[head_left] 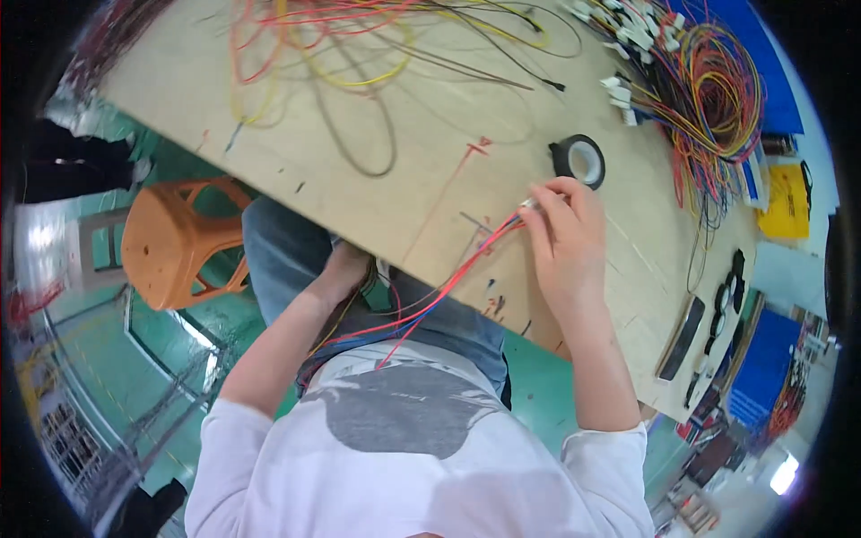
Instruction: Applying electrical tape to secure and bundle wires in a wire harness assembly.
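My right hand (571,238) is closed in a pinch over the table, gripping a small white connector (529,205) at the end of a wire bundle. Red and blue wires (466,264) run from it down over the table edge to my lap. Beside the near table edge, my left hand (346,269) is curled around thin wires (366,289), its fingertips mostly hidden. A roll of black tape (578,161) rests just beyond my right hand.
Loose red, yellow and dark wires (377,81) spread across the far side of the wooden table (430,179). A thick coil of coloured wires with white connectors (717,81) lies at the far right. Dark tools (682,337) lie near the right edge. An orange stool (166,242) stands left.
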The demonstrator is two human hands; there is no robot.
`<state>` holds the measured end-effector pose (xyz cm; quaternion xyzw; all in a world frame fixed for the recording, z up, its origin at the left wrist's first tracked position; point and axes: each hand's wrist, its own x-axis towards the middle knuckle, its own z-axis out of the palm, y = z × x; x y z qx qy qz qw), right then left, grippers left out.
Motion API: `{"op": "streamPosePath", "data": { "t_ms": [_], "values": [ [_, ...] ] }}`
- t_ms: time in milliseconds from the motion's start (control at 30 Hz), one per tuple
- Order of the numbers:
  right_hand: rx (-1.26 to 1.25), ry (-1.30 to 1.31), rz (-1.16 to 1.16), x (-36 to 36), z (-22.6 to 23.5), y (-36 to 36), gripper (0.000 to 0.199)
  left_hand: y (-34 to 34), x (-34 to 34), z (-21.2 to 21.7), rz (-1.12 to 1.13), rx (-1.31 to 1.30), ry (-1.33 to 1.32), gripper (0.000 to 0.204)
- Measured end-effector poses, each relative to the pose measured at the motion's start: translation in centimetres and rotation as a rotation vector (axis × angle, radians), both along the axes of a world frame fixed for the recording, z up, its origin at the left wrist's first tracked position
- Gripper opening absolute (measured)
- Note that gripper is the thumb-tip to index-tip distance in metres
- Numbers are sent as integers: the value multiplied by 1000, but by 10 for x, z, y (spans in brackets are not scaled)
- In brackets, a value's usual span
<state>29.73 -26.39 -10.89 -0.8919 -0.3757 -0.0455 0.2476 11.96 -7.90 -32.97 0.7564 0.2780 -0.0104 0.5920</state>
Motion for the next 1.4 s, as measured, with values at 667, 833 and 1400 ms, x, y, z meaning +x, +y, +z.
{"op": "streamPosePath", "data": {
  "t_ms": [667,833,1400],
  "values": [
    [344,701,0,22,50,-68,25,-61,116,247,-595,-306,40,16],
    [258,649,184,3,61,-67,26,-66,118,239,-352,-576,-280,29],
    [-122,952,-45,-9,83,-53,30,-52,123,267,-511,-255,-157,1]
  ]
}}
